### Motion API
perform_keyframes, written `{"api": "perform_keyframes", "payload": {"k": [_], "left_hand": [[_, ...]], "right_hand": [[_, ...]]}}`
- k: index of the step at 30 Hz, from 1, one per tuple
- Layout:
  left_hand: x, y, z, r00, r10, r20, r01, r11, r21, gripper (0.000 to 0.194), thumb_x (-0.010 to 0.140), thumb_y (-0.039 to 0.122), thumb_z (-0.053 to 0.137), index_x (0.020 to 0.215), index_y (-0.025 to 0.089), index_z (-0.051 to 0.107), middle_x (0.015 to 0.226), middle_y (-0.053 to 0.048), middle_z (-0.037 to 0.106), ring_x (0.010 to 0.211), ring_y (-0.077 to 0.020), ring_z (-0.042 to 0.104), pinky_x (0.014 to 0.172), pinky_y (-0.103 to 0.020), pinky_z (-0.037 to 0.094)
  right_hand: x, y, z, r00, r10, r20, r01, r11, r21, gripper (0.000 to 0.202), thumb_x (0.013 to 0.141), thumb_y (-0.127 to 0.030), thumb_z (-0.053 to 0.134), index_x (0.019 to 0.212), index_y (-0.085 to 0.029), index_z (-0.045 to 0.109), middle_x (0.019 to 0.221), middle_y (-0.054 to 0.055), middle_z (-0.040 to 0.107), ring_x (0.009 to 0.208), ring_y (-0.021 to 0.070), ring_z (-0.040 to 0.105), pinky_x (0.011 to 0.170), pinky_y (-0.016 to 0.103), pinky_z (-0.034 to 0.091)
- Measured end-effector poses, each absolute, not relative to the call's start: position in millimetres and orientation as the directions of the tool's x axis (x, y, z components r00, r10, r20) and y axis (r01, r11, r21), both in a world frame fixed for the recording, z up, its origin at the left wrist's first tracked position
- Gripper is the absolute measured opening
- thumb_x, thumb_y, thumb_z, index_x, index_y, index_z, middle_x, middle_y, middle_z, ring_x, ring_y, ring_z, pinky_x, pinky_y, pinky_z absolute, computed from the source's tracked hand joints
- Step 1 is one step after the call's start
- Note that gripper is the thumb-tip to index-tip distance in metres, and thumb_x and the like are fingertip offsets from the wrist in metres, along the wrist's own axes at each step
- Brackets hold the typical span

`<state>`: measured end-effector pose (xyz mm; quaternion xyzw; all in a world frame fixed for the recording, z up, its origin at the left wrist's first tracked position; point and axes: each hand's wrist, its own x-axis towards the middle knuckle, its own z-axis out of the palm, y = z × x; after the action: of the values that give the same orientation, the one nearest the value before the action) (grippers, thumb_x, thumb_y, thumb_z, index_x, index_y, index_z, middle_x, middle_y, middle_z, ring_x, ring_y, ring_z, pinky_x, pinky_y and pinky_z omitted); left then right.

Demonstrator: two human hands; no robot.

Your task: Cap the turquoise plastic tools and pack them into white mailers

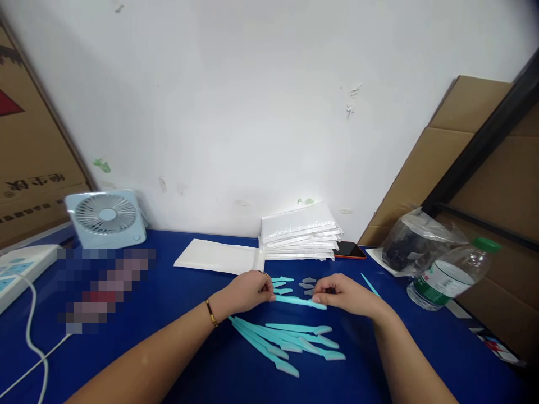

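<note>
A long turquoise plastic tool [295, 301] lies level between my two hands. Its left end is pinched by my left hand [251, 290], which wears a ring and a bracelet. At its wider right end, the fingers of my right hand [337, 292] are closed on it. Just beyond it are several shorter-looking turquoise pieces [283, 291] and a few small translucent covers [309, 285]. Nearer to me, several more turquoise tools [286, 338] are fanned out on the blue table [189, 348].
White padded envelopes [298, 230] are stacked by the wall, with one [219, 256] flat beside them. A phone [351, 250], a bagged dark item [406, 241] and a bottle [446, 280] stand right. Left are a fan [107, 216] and a power strip [25, 269].
</note>
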<state>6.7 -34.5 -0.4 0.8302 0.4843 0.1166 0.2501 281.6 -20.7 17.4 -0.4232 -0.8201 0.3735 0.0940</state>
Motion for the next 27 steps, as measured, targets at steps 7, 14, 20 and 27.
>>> {"api": "perform_keyframes", "payload": {"k": [7,14,20,27], "left_hand": [[-4.3,-25.7,5.3,0.499,0.865,-0.047,0.750,-0.404,0.524,0.024,0.077,0.040,0.054,0.079,0.019,0.064,0.077,-0.001,0.063,0.069,-0.0137,0.054,0.057,-0.022,0.035],[-17.4,-16.9,6.9,0.427,0.904,-0.037,0.822,-0.370,0.433,0.019,0.076,0.035,0.054,0.077,0.020,0.064,0.076,-0.001,0.063,0.069,-0.0144,0.055,0.057,-0.023,0.034],[-12.8,-21.3,9.7,0.425,0.905,0.030,0.815,-0.397,0.422,0.021,0.072,0.040,0.059,0.081,0.022,0.065,0.082,0.000,0.063,0.074,-0.0153,0.056,0.061,-0.023,0.036],[21.0,-54.2,8.8,0.623,0.780,-0.056,0.704,-0.528,0.475,0.028,0.073,0.047,0.060,0.088,0.025,0.067,0.080,0.001,0.065,0.071,-0.0142,0.057,0.055,-0.022,0.034]], "right_hand": [[278.1,-16.8,9.1,-0.630,0.760,-0.157,0.567,0.313,-0.762,0.026,0.076,-0.041,0.059,0.078,-0.016,0.065,0.070,0.003,0.063,0.064,0.0141,0.055,0.058,0.023,0.039],[283.8,-7.1,6.1,-0.539,0.833,-0.123,0.601,0.279,-0.749,0.031,0.074,-0.044,0.060,0.080,-0.013,0.065,0.065,0.002,0.059,0.059,0.0120,0.051,0.055,0.022,0.037],[288.5,-18.5,14.7,-0.675,0.725,-0.136,0.635,0.478,-0.606,0.025,0.061,-0.037,0.072,0.077,-0.018,0.069,0.080,0.001,0.058,0.069,0.0129,0.053,0.059,0.022,0.039],[272.0,-29.0,0.9,-0.695,0.656,-0.295,0.699,0.522,-0.488,0.011,0.061,-0.022,0.069,0.071,-0.017,0.066,0.069,-0.002,0.059,0.058,0.0093,0.050,0.049,0.019,0.033]]}}
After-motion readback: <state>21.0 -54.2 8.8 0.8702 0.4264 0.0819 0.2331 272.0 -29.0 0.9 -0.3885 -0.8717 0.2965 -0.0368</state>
